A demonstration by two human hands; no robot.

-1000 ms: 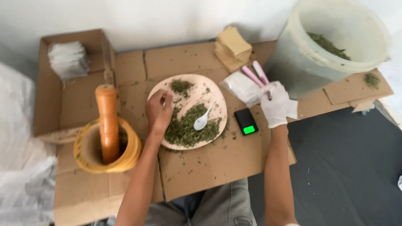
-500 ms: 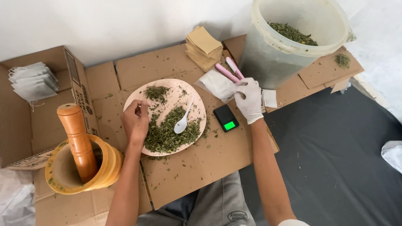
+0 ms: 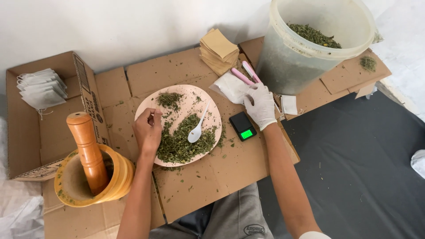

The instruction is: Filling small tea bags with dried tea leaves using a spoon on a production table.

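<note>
Herbs (image 3: 183, 139) sit heaped on the plate (image 3: 211, 104), right beside the bare left hand (image 3: 148, 129), which pinches a bit. Gloved right hand (image 3: 261, 105) grips the pink tool (image 3: 246, 73) over white bags (image 3: 229, 86). Careless pinching could scatter flakes onto the cardboard, I'd guess.

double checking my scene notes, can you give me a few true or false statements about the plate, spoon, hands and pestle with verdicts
1. The white spoon lies on the pink plate. True.
2. The right hand is bare. False: it wears a white glove; the left hand is bare.
3. The wooden pestle stands in the yellow mortar. True.
4. The bucket is empty. False: it holds dried green leaves.
5. The small scale sits on the plate. False: it sits on the cardboard beside it.
</note>
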